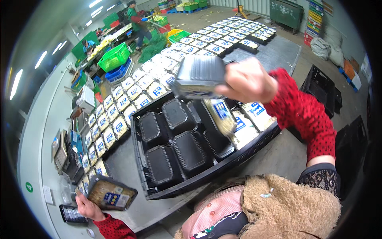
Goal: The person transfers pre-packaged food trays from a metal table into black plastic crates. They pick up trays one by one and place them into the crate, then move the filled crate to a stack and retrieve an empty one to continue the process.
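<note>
My left hand (89, 207) grips a black plastic tray (109, 194) at lower left, its film-covered, labelled top facing up over pale brown contents. My right hand (249, 82), slightly blurred, holds another sealed tray (201, 70) upside down above a black plastic crate (238, 158). Several black trays (189, 151) lie bottom up inside the crate. At its right end are face-up trays (256, 112) with blue and white labels. Between the two groups, one labelled tray (222, 113) leans on its side, partly under the raised tray.
Rows of sealed trays (156, 89) cover much of the metal table (119, 161). Weighing equipment (61, 149) stands along the left. Beyond the table are a green basket (115, 56) and a standing person (137, 24). Black crates (320, 86) sit on the floor at right.
</note>
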### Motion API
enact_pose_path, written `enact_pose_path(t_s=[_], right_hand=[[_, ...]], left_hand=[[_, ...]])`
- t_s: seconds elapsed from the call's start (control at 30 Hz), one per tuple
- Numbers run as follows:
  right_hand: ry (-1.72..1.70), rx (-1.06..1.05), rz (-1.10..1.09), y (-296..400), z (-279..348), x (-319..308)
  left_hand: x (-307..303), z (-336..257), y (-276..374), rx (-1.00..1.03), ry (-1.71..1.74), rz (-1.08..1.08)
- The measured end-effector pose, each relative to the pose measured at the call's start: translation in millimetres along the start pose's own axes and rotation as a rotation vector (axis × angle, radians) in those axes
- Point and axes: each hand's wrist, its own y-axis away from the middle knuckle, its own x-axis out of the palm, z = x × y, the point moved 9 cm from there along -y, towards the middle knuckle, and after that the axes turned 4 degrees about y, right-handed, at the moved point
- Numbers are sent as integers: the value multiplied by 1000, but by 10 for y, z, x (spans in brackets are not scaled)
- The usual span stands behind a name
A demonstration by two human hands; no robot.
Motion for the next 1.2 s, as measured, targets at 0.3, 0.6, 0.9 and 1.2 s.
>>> enact_pose_path(t_s=[0.3, 0.6, 0.9, 1.2], right_hand=[[8, -14, 354, 1517, -496, -225], [-55, -87, 779, 1901, -253, -374], [-588, 679, 534, 1200, -870, 664], [-801, 893, 890, 1347, -1258, 3358]], left_hand=[[330, -1889, -556, 399, 135, -90], [1150, -2663, -535, 378, 515, -93], [1607, -2970, 102, 551, 486, -4], [1524, -2809, 91, 487, 571, -30]])
